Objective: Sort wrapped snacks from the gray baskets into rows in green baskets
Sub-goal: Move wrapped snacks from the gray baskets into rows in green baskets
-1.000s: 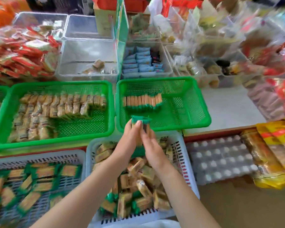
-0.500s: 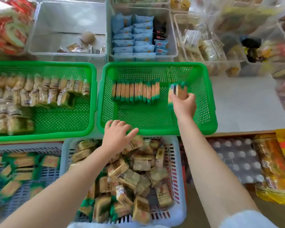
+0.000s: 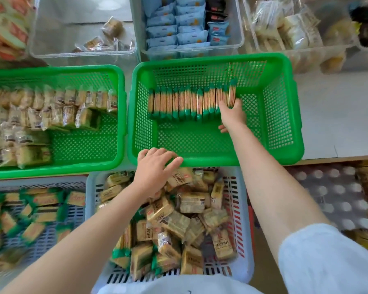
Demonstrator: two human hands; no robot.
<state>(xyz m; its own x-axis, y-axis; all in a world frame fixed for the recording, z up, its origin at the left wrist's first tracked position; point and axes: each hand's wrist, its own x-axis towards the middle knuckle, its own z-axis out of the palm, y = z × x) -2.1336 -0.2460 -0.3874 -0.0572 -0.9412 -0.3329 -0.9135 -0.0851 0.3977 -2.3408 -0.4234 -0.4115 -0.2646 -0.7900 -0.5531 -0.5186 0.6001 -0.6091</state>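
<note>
Right hand (image 3: 232, 115) fingers press newest wrapped snack (image 3: 232, 96) upright against row end in green basket (image 3: 285, 115) so it won't tip; left hand (image 3: 155, 172), fingers spread wide, holding nothing, reaches gray basket (image 3: 245, 230) pile for next one

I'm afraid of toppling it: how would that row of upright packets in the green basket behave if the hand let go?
The row of packets probably leans over: thin packets standing on edge, right hand bracing its open end. Likely light, stiff.
</note>
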